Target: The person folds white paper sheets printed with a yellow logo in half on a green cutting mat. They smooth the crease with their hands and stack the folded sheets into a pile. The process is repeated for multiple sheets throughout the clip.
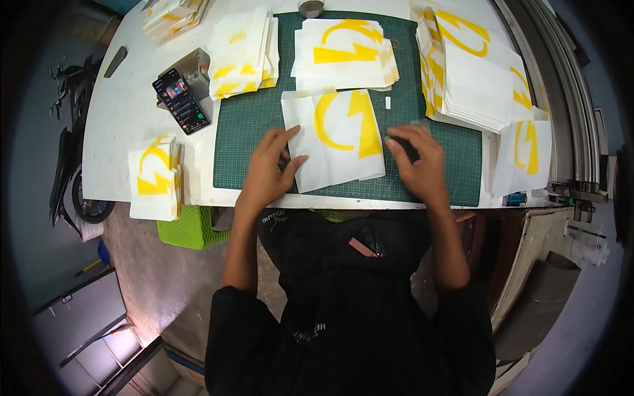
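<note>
A folded white paper piece with yellow print [335, 162] lies slightly askew on the green cutting mat [449, 165] in front of me. My left hand [269, 166] is at its left edge. The thumb and index finger of that hand are apart, their tips touching the paper, and its other fingers are partly hidden. Just off the paper's right edge is my right hand [419, 162], its fingers bent and a gap between thumb and index finger. Nothing shows in that gap. Beyond the paper is a stack of similar printed pieces [343, 69].
More paper stacks stand at the far left [241, 59], near left [150, 175] and right [472, 86]. One loose piece [522, 158] hangs near the right edge. A phone [181, 102] leans on a grey block. A small white piece [388, 103] lies on the mat.
</note>
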`<act>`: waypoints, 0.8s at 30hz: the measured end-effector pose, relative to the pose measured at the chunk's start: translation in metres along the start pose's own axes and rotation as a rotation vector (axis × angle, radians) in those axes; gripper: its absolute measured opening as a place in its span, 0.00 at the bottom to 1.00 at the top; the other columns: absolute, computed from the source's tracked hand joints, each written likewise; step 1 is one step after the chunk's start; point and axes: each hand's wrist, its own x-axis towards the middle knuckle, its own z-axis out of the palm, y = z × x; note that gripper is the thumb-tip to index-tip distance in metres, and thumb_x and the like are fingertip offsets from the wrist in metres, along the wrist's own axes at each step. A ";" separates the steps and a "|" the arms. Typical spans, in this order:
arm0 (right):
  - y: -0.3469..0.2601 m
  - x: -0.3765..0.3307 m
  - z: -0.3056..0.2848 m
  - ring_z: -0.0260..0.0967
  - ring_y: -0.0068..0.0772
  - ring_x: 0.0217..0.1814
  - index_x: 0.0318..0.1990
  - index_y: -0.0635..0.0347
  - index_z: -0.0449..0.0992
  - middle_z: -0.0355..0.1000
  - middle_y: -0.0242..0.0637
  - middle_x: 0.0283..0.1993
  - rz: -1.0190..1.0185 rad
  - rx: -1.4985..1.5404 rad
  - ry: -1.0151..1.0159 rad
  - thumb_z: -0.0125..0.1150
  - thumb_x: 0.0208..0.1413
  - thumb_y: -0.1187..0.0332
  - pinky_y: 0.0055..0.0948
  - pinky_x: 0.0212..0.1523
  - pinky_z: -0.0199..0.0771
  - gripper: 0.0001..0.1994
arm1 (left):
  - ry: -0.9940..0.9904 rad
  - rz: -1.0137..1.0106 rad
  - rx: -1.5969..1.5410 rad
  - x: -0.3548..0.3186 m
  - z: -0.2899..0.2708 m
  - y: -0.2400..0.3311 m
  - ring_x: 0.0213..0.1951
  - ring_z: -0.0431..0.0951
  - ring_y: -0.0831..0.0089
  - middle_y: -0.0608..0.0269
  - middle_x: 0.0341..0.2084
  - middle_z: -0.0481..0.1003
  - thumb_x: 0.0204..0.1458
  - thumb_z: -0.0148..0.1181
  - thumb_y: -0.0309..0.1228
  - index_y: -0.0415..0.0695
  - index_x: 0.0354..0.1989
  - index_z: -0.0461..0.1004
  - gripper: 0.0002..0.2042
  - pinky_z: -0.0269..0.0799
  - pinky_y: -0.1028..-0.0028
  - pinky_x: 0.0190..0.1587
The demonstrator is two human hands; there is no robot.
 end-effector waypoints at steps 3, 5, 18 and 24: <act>-0.007 0.017 0.008 0.75 0.42 0.51 0.41 0.61 0.85 0.82 0.38 0.41 -0.161 -0.082 -0.034 0.70 0.55 0.77 0.39 0.54 0.71 0.07 | 0.293 0.266 0.461 0.004 0.012 0.004 0.49 0.77 0.54 0.48 0.56 0.75 0.53 0.73 0.26 0.44 0.61 0.78 0.25 0.73 0.59 0.55; -0.001 0.030 0.012 0.74 0.42 0.51 0.41 0.61 0.86 0.83 0.37 0.43 -0.166 -0.142 -0.109 0.71 0.54 0.76 0.39 0.54 0.71 0.07 | 0.173 0.338 0.498 0.011 0.021 0.007 0.61 0.71 0.49 0.44 0.64 0.70 0.55 0.71 0.30 0.43 0.63 0.75 0.25 0.67 0.54 0.64; 0.003 -0.002 0.008 0.74 0.43 0.54 0.41 0.62 0.85 0.82 0.39 0.44 -0.123 -0.160 -0.163 0.70 0.55 0.77 0.42 0.57 0.68 0.06 | -0.145 0.485 0.443 0.038 0.032 -0.011 0.79 0.50 0.47 0.43 0.76 0.55 0.65 0.59 0.46 0.40 0.74 0.61 0.34 0.42 0.48 0.79; 0.021 0.036 0.010 0.72 0.45 0.59 0.44 0.59 0.87 0.83 0.34 0.52 -0.247 -0.204 -0.193 0.71 0.56 0.75 0.43 0.59 0.68 0.09 | -0.005 0.384 0.458 0.022 0.016 -0.036 0.74 0.63 0.50 0.47 0.71 0.65 0.60 0.65 0.31 0.37 0.67 0.70 0.26 0.53 0.46 0.76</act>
